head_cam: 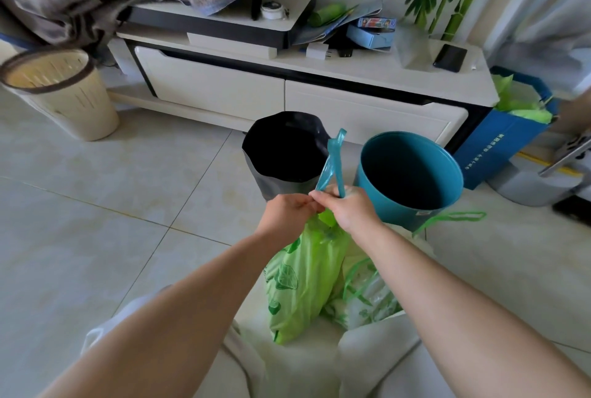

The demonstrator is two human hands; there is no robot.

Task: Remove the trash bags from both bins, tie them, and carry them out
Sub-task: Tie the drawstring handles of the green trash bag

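Observation:
A full green trash bag hangs in front of me, gathered at its neck. My left hand pinches the neck from the left. My right hand grips it from the right, with the bag's teal drawstring loop sticking up above my fingers. A second, paler bag with green drawstrings lies on the floor just right of the first. Behind my hands stand a black bin and a teal bin, both showing dark, bare interiors.
A white TV cabinet runs along the wall behind the bins. A cream slotted basket stands at the left. A blue paper bag with green contents sits at the right, next to a grey base. Tiled floor spreads out to the left.

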